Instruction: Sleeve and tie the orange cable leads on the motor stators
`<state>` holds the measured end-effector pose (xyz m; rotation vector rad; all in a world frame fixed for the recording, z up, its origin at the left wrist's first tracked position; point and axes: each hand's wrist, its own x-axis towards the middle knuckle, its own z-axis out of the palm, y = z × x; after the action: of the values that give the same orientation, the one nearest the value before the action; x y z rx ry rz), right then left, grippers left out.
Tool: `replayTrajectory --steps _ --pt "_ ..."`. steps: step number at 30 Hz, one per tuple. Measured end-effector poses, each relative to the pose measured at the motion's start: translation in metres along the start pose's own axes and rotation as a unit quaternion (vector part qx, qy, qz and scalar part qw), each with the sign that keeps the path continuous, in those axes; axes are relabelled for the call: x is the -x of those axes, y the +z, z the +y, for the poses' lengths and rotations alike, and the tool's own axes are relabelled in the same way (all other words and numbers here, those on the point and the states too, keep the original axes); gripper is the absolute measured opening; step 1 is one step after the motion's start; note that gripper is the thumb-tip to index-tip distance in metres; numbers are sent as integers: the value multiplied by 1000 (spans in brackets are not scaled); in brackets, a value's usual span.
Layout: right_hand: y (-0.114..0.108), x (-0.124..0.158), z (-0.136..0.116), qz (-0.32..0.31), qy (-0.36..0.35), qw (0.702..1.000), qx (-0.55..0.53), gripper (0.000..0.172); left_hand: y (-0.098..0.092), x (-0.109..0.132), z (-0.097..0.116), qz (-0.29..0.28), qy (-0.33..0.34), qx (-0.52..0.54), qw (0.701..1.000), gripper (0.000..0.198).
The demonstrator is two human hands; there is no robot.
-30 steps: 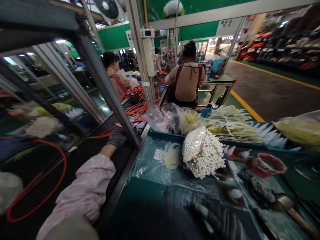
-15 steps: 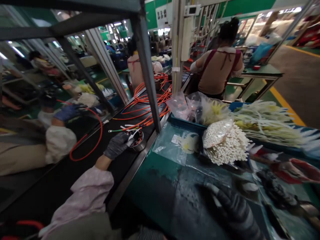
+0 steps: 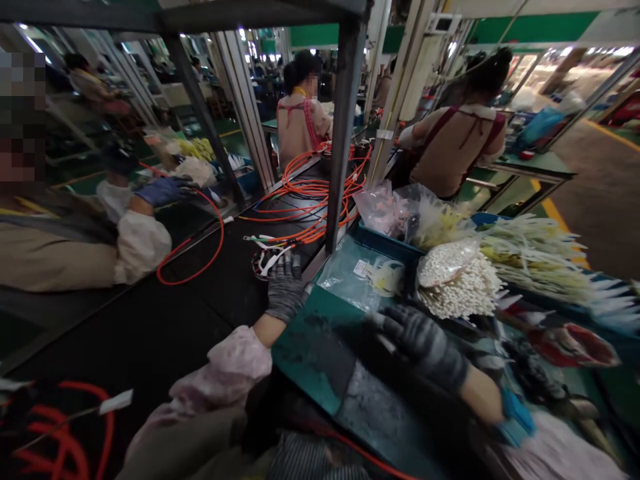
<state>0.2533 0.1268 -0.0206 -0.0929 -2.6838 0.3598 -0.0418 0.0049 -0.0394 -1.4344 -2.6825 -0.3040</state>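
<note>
My left hand, in a grey striped glove, lies against the near right side of a round bowl on the black conveyor belt. Its fingers stretch forward over the rim. White cable sleeves and small dark and red pieces show in the bowl; orange cables run from it to a coiled heap behind. Over the green tabletop hovers my right hand, gloved alike and smeared by motion. Its fingers look extended and apart, with nothing visible in them. A clear bag with a label lies just beyond.
A dark steel post rises beside the belt. Bundled white-tipped sticks and pale cable ties fill blue trays at right. Across the belt, a co-worker's blue-gloved hand holds a red cable. More red cable lies lower left.
My left hand has shifted from the bowl's left side to its near right side, fingers now stretched out. My right hand has moved forward and left over the tabletop. The view has turned left.
</note>
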Motion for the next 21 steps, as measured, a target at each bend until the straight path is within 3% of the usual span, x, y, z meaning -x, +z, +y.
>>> replayTrajectory --steps 4,8,14,16,18,21 --pt "29 -75 19 -34 34 999 -13 50 -24 -3 -24 -54 -69 -53 995 72" --pt "71 -141 36 -68 71 995 -8 67 -47 12 -43 -87 -81 -68 991 55" --pt "134 -200 34 -88 62 994 -13 83 -52 51 -52 -156 -79 -105 979 50" --pt "148 -211 27 -93 57 994 -17 79 -53 60 -55 -172 -73 -108 976 51" --pt "155 -220 23 -93 53 994 -18 64 -57 67 -58 -183 -66 -107 975 48" --pt "150 -231 27 -83 54 995 -16 44 -61 81 -68 -192 -62 -106 974 45"
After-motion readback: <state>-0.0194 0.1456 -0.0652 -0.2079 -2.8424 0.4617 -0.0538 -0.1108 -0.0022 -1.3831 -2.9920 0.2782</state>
